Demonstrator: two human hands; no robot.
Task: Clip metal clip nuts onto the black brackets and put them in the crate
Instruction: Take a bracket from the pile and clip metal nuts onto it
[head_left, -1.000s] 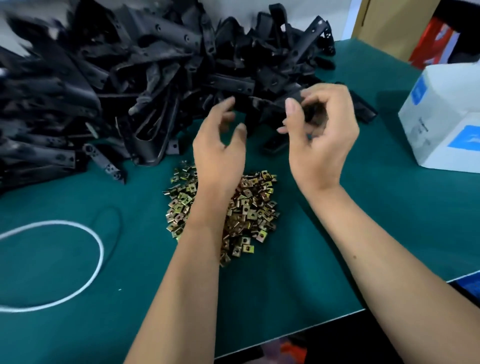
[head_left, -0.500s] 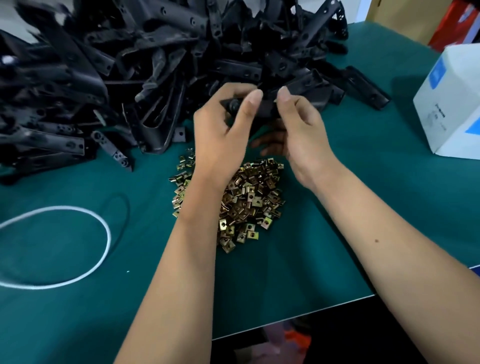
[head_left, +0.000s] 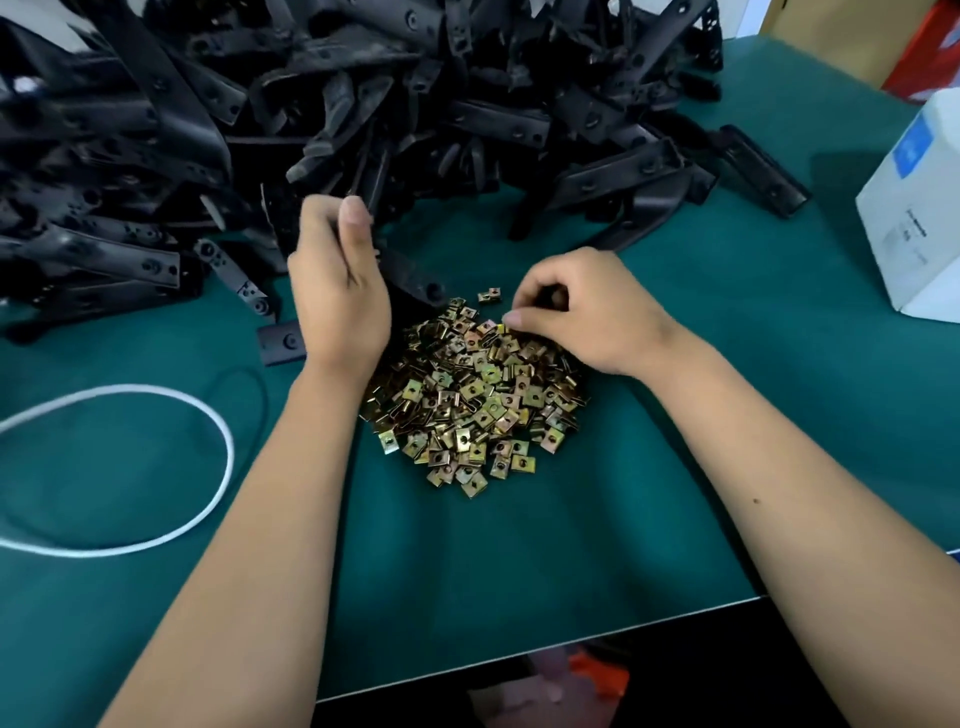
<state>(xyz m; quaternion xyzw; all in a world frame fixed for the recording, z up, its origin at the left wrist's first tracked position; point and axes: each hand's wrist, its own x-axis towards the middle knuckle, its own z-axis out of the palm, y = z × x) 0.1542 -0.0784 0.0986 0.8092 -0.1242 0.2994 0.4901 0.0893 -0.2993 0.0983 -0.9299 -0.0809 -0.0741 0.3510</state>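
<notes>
Left hand grips a half-hidden bracket; right hand pinches into the clip nuts.

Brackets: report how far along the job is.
Done: nothing visibly; no crate or clipped bracket shows. In hand: left hand holds one bracket; right hand picks at the nuts. Left: clipping this one, plus the bracket heap.

bracket pile cut off at top and left edges, white box cropped at right, white cord loop runs off left, left hand hides most of held bracket, right hand fingertips curled under, pinch unclear
</notes>
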